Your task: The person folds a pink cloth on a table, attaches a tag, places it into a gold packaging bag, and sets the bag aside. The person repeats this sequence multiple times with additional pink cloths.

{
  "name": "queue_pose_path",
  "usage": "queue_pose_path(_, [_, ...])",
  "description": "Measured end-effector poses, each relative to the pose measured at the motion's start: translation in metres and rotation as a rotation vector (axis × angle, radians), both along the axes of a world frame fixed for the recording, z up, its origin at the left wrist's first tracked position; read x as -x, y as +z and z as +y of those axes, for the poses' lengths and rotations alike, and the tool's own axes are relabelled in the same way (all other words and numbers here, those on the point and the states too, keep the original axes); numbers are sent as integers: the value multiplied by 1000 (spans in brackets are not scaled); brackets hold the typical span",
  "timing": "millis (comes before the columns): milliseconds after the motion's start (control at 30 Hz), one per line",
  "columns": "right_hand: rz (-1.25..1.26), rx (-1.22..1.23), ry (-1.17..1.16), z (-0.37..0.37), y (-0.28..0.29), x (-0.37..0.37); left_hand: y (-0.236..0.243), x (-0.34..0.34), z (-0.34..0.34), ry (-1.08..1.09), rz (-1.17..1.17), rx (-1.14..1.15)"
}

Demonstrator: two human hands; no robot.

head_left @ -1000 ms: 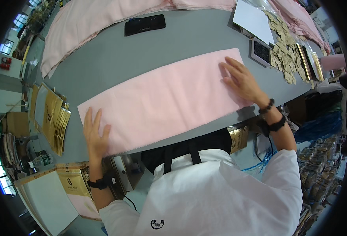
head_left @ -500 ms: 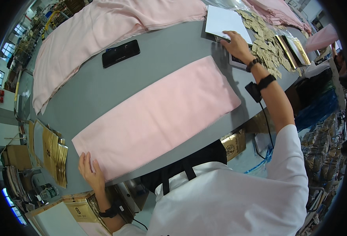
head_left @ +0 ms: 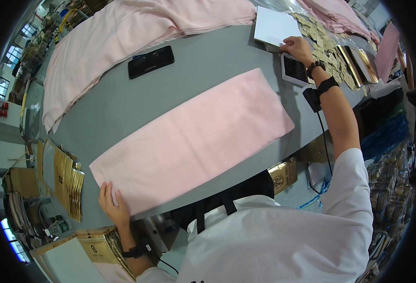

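Note:
A folded pink cloth (head_left: 194, 141) lies slantwise across the grey table. At its near left end rests my left hand (head_left: 113, 205), fingers spread and touching the cloth's edge, gripping nothing. Farther right, my right hand (head_left: 298, 48) has its thumb and fingers closed on the near edge of a white card (head_left: 276, 27), which lies on top of a stack. Just below that hand stands a small white open box (head_left: 290, 81) with dark contents. Many small tan paper tags (head_left: 322, 45) are heaped beside the hand on the right.
A larger pink cloth (head_left: 123, 33) spreads along the far side, near a black phone (head_left: 151, 62). Gold packets (head_left: 69, 184) stand at the table's left edge; other gold packs (head_left: 359, 66) lie right of the tags. A black cable (head_left: 326, 137) hangs from my right wrist.
My right hand has shifted from above the card to its near edge, and its fingers have closed there. The small box shows more fully. My left hand stays on the cloth.

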State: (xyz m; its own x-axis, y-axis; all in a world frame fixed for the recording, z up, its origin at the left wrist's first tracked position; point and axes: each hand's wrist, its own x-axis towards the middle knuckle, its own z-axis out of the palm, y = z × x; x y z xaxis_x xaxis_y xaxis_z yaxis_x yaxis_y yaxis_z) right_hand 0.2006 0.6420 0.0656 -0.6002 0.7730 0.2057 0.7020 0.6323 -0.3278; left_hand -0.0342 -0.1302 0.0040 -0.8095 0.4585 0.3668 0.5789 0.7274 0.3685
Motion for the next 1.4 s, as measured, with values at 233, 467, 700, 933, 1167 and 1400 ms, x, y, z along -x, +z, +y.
queue_pose_path(233, [111,124,-105,31,-18,-6,-3,0,-1,-1,20,-8])
queue_pose_path(467, [480,-69,17,-29,19,15,17,-9,15,-12,279,173])
queue_pose_path(700, [1019,693,541,-227,73,12,36,-13,73,-202,-492,-530])
queue_pose_path(933, [605,823,413,-320,7,20,30,-16,112,-146,-1037,-728])
queue_pose_path(1167, [357,967,295,-333,-17,-7,38,-34,92,-107,-1109,-623])
queue_pose_path(1400, [407,510,251,-283,-27,-58,21,-1,29,49,-741,-681])
